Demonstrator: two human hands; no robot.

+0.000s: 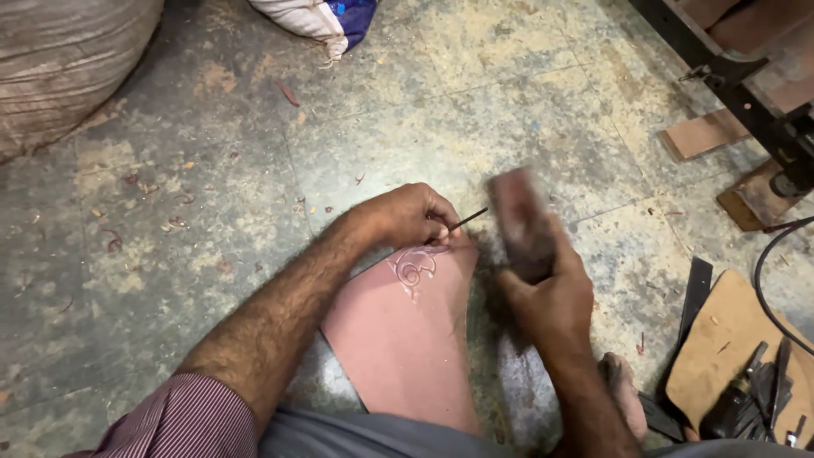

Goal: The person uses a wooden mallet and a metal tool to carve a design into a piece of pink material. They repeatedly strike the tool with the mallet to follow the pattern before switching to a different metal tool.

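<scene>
Pinching a thin chisel [466,220] over the carved board [407,331], left hand [407,216]; right hand [543,293] clutches a blurred mallet [519,220].

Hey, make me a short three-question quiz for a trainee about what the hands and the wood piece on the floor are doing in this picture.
1. True or false: the left hand holds a thin dark chisel against the reddish board.
2. What does the right hand grip?
A. a saw
B. a wooden mallet block
C. a brush
3. Fill in: the scroll carving sits near the board's ____ end, far from the person.

Key
1. True.
2. B: the wooden mallet block, blurred by motion.
3. Top, close under the left hand.
</scene>
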